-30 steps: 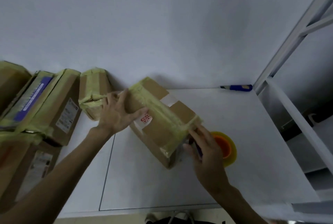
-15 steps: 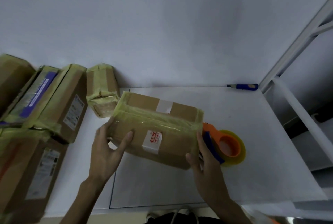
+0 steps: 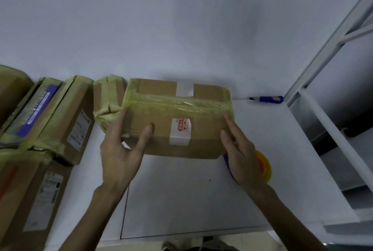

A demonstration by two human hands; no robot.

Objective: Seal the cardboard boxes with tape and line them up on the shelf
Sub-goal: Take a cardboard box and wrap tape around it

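The scene is dim, with a cool bluish cast. A broad soft shadow lies on the wall point(image 3: 232, 18) above the cardboard box point(image 3: 177, 125), and faint glare streaks the tape point(image 3: 181, 105) along its top edge. Left of the box, the stacked boxes point(image 3: 60, 117) are smeared with blur. Right of it, the shelf frame point(image 3: 331, 48) slants with wide-angle distortion.

Just right of the taped box point(image 3: 177, 121), the tape dispenser point(image 3: 264, 167) is mostly hidden under the right hand point(image 3: 242, 156); only an orange-yellow rim and a blue strip show. The box's left end partly covers a small taped box point(image 3: 107, 97). Far left of it, the stacked boxes point(image 3: 18, 190) are cut by the frame edge, their labels blurred. The red print on the box's white sticker point(image 3: 180, 131) is unreadable
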